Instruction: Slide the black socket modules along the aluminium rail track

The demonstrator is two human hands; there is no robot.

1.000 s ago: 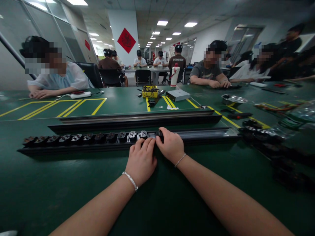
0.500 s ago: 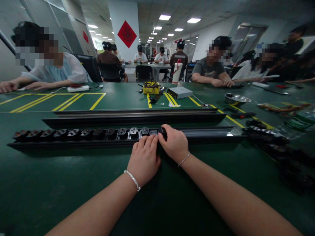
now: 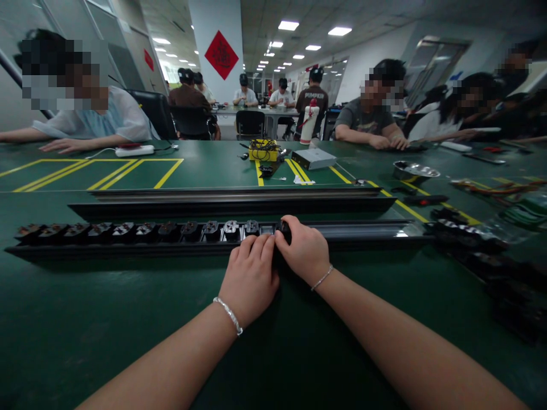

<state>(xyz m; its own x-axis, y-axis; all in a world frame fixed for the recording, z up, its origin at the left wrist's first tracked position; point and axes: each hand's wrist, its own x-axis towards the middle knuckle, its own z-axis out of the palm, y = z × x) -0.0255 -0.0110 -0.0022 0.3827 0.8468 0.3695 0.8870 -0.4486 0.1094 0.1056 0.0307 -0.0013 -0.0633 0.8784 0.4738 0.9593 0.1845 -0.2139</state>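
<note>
Yellow box (image 3: 264, 150) + grey box (image 3: 314, 159) ctr, metal dish (image 3: 415, 171) rt, white bottle (image 3: 308, 124) behind.

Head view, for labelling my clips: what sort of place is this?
Probably an assembly workshop: a green table with yellow lines, a long black rail holding a row of socket modules at the left hand and right hand, and other people seated working at tables.

Bare forearms (image 3: 171, 364), beaded bracelet (image 3: 228, 315), thin chain bracelet (image 3: 321, 278)

Place: likely assembly workshop | green worktable (image 3: 128, 319), seated workers (image 3: 367, 122), office ceiling lights (image 3: 339, 31)
</note>
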